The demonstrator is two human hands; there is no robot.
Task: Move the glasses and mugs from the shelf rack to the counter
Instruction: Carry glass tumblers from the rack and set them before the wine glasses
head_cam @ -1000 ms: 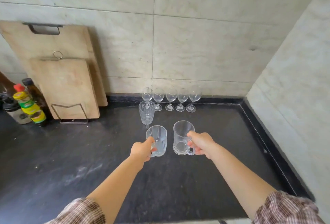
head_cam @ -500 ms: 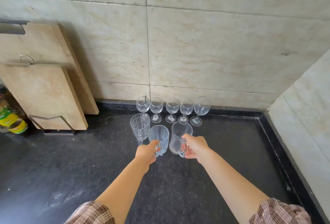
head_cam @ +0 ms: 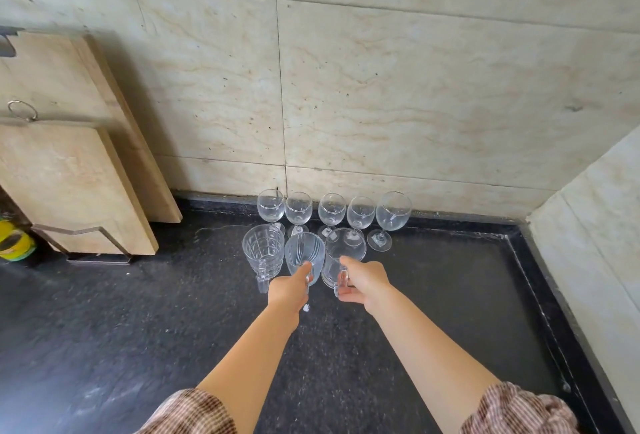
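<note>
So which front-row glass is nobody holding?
The grid-cut glass at the far left; the left hand grips the striped glass, the right hand the plain mug.

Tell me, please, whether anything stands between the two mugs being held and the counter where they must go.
Nothing visible does. The left hand grips the ribbed mug and the right hand the plain mug by its handle, over bare counter. The patterned mug stands close on the left and the wine glasses just behind.
</note>
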